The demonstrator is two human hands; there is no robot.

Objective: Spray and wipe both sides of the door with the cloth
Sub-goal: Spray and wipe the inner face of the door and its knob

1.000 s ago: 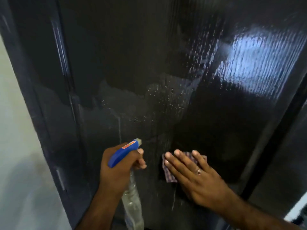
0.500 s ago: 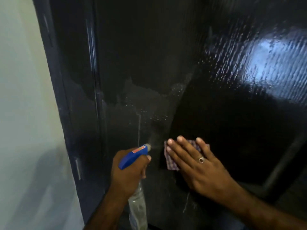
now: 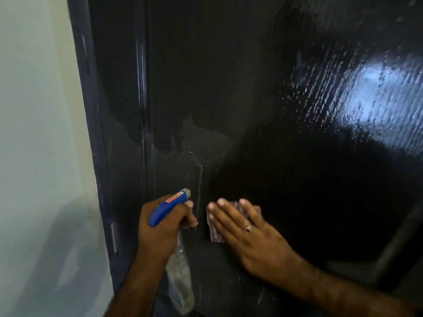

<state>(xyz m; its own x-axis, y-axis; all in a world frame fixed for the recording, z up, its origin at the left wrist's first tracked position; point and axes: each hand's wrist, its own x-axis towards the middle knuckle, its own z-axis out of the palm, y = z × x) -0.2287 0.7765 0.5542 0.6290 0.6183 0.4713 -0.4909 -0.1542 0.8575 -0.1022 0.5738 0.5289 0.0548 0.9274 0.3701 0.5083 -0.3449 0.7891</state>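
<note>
Left hand (image 3: 160, 227) grips spray bottle (image 3: 179, 277) by neck; light, rigid. Right hand (image 3: 249, 232) flat, pressing soft cloth (image 3: 215, 234) on wet, slick door (image 3: 251, 110).

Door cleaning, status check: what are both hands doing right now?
Left hand grips spray bottle, nozzle at door. Right hand flat, pressing cloth on door. Nothing in the way.
</note>
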